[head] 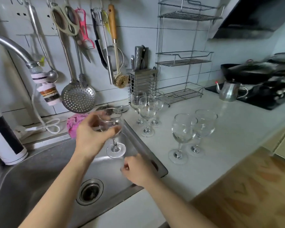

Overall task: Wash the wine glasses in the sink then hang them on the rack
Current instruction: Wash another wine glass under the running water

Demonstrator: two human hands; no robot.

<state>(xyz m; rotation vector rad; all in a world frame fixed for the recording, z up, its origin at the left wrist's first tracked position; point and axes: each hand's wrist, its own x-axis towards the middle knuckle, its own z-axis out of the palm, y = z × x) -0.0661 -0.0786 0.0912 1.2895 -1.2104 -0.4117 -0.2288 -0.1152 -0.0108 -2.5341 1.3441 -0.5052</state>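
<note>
The washing step is only beginning: the left hand (pixel 92 137) has its fingers and thumb wrapped round the bowl of one wine glass (pixel 116 151), holding it upright in the air above the sink (pixel 39 162), close to the sink's right edge. The right hand (pixel 138 170) hangs just below and in front of the glass's foot, fingers loosely curled, not touching the glass and with nothing in it that I can make out. No water can be seen coming from the faucet (pixel 11 46), whose filter head (pixel 39 78) sits over the sink's back left corner, well apart from the glass. Five more glasses wait on the surface (pixel 229 129): a cluster of three (pixel 146 111) near its back edge just beside the sink, and a pair (pixel 184 129) nearer the front. By my reading, the next move calls for carrying the held glass leftward under the filter head and for the free right hand to start the water or take the pink cloth (pixel 74 124) at the sink's back edge. The wire rack (pixel 184 61) at the back of the surface comes afterward.
</note>
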